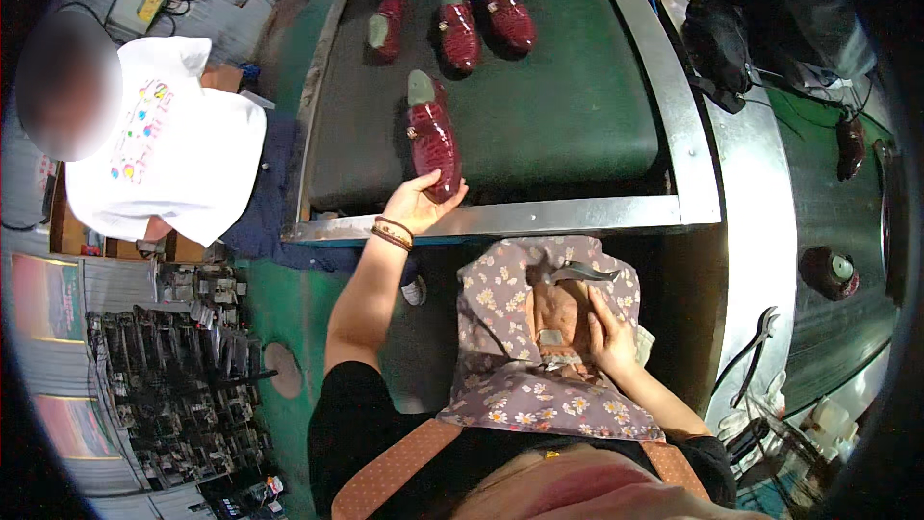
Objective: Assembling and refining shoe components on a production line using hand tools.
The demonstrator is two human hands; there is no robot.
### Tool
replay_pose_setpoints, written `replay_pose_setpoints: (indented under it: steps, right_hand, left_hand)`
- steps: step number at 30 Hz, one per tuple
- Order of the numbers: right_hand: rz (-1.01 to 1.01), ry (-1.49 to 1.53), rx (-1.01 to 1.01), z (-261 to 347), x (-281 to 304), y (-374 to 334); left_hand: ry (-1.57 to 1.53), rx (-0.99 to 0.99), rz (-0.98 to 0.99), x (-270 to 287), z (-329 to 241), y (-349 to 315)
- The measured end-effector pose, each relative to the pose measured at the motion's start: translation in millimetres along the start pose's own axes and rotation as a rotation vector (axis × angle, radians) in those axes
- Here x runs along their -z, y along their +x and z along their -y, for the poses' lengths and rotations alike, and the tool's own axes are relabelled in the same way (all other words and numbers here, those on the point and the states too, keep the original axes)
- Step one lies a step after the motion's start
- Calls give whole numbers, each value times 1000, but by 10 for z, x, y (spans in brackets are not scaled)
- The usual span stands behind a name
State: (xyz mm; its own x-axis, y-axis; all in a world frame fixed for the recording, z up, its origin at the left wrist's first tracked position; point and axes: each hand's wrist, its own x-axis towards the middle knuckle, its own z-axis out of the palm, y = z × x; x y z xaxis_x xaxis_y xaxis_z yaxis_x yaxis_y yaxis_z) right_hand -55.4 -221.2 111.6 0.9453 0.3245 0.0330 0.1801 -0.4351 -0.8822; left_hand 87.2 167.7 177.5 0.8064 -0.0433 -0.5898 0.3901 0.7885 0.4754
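Note:
My left hand (422, 204) is closed round the toe of a glossy burgundy shoe (433, 135) with a metal ornament and a pale green last in its opening. That shoe points toward me at the near part of the conveyor belt. In front of my flowered apron (500, 303), my right hand (611, 335) is partly curled beside a tan, leather-like piece (558, 313). Just above its fingertips is a dark metal tool (580, 273) with a curved end. What this hand grips is hidden.
Similar burgundy shoes (460, 31) stand farther up the green belt (568, 106), behind its metal edge (500, 219). A person in a white shirt (168, 149) is at the left. Pincers (754, 356) lie on the right-hand metal ledge, near another shoe (830, 273).

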Motion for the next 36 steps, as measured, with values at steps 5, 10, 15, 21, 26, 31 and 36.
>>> replay_pose_setpoints:
  steps: [5, 10, 15, 21, 26, 31, 36]
  right_hand:
    - [30, -2, -44, -34, -1, 40]
    - [48, -19, -39, -19, 1, 93]
    - [202, 78, -238, -14, 11, 51]
    - [141, 47, -272, -22, 35, -42]
    - [190, 64, -250, 114, -82, 0]
    - [60, -16, -127, 9, 41, -23]
    - [182, 46, -231, 15, 28, -39]
  left_hand:
    - [256, 115, -103, 165, -596, 814]
    - [66, -636, -76, 96, -1069, 1989]
    - [557, -1062, -266, -88, -989, 2689]
    - [825, -1078, -353, -445, -724, 2632]
    - [983, -1504, -744, -78, -1560, 2622]
    - [579, -1160, -661, -711, -1072, 2698]
    - [1249, -1744, -325, -629, -1005, 2595]
